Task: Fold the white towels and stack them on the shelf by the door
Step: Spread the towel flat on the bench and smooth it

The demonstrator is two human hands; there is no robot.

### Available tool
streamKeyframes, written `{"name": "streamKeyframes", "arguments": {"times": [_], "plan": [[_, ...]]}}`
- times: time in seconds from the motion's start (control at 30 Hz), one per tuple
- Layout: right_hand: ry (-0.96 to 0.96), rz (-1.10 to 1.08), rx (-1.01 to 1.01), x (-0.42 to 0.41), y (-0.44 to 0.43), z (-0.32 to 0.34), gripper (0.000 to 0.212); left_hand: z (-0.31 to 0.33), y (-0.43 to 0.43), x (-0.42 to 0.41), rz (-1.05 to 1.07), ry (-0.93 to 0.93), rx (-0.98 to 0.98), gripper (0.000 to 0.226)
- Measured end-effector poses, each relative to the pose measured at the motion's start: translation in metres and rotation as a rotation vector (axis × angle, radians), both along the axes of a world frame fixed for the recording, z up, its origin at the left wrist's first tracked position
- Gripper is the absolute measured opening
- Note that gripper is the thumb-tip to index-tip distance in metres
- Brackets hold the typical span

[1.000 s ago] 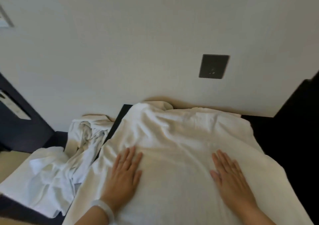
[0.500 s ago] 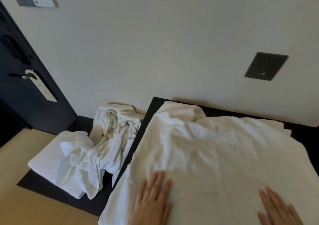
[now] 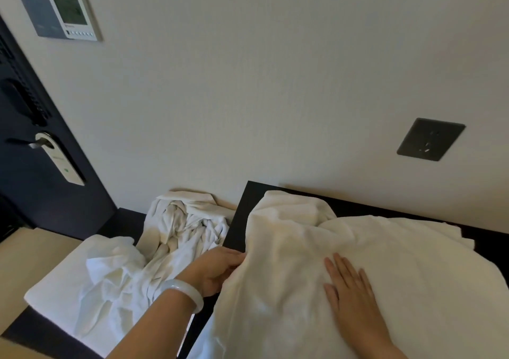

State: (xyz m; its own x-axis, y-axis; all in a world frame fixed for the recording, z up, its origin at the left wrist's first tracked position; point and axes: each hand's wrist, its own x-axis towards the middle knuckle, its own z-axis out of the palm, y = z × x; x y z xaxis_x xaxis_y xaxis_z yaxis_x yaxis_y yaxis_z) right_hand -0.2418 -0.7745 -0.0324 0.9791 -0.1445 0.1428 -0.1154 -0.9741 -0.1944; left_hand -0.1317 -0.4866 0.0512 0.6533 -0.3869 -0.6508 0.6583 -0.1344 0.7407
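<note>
Two bare hands work on white cloth beside a doorway, seen from above. At the far left stands a dark navy door (image 3: 41,193), with a white paper door hanger (image 3: 59,160) on its handle. A white wall control panel (image 3: 70,14) sits high on the pale wall (image 3: 248,83) next to it.

Below, a low dark shelf (image 3: 124,221) by the door holds a flat white folded towel (image 3: 63,287). A heap of crumpled white towels (image 3: 179,229) lies partly over it and reaches back against the wall.

The left forearm reaches in from the bottom edge, with a smooth white bangle (image 3: 184,292) on the wrist. The left hand (image 3: 217,270) is turned with its back upward. Its fingers curl around the left edge of a large white terry towel (image 3: 399,262) and grip it, with the fingertips hidden in the cloth.

That towel is spread, rumpled, over a black raised tabletop (image 3: 242,215) just right of the shelf.

The right hand (image 3: 349,292) lies palm down on the middle of the towel. Its fingers are straight and close together, pressing flat and holding nothing.

A dark square socket plate (image 3: 431,139) is on the wall above, at the right.
</note>
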Motion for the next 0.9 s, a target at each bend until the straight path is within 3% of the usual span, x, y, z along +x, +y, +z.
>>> {"name": "streamKeyframes", "arguments": {"times": [0.13,0.3,0.43,0.53,0.6,0.63,0.73,0.9], "plan": [[0.019,0.001,-0.019,0.006,-0.007,-0.004,0.063,-0.013,-0.006,0.007,0.045,0.137,-0.324,0.026],[0.035,-0.034,-0.024,0.012,-0.013,-0.006,0.066,-0.014,-0.014,0.021,-0.075,0.108,-0.424,0.03],[0.034,-0.039,-0.011,0.012,-0.013,-0.006,0.068,-0.009,-0.018,0.036,-0.239,0.077,-0.222,0.034],[0.024,-0.036,-0.027,0.012,-0.011,-0.004,0.066,-0.004,-0.016,0.056,-0.117,-0.293,0.174,0.014],[0.029,-0.053,-0.016,0.011,-0.009,-0.004,0.064,-0.012,-0.012,0.069,0.047,-0.557,0.532,0.02],[0.029,-0.061,-0.011,0.01,-0.008,-0.004,0.064,-0.015,-0.012,0.07,0.098,-0.59,0.608,0.024],[0.016,-0.077,-0.01,0.012,-0.006,-0.003,0.064,-0.027,-0.019,0.065,0.112,-0.585,0.654,0.021],[-0.007,-0.142,-0.019,0.03,-0.007,0.006,0.073,-0.019,-0.017,0.084,0.112,-0.586,0.469,0.031]]}}
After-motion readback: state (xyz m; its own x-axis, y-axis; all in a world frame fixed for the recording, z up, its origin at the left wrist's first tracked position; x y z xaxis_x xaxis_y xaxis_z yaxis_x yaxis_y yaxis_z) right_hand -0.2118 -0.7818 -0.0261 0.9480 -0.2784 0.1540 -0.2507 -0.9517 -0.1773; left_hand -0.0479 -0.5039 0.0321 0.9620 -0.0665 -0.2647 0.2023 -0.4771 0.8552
